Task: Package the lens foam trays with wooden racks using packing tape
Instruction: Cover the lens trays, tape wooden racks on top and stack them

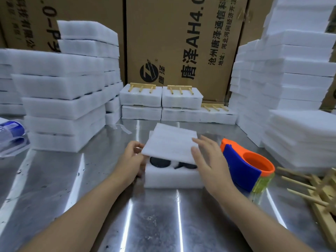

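Crowded bench. Tape dispenser (243, 166), orange and blue, sits just right of the foam tray (172, 177), close behind your right wrist. Loose wooden racks (320, 190) are piled at the right edge, pegs pointing toward the dispenser. Tall foam stacks wall you in: left stack (61, 106), right stack (291, 88). At the back, finished packs (141, 99) lie two layers high, with a wooden rack on top of each upper one and one more on the lower layer at the right. A clear strip (123, 128) lies on the table between the left stack and the tray. A clear plastic item with blue print (12, 131) sits far left; can't tell what it is.

The surface is a shiny metal table (154, 215), scuffed, with streaks of reflected light. Printed cardboard boxes (181, 42) fill the wall behind.

The tray is at table centre, directly in front of you, with dark round lenses (160, 161) showing in its near pockets. The foam sheet (169, 142) lies tilted over it, near edge lifted, far part covering the tray's back.

Your left hand (132, 160) has its fingers curled, pinching the sheet's left corner beside the tray's left side. Your right hand (207, 157) is spread, fingers straight, laid on the sheet's right edge. Both forearms reach in from the bottom.
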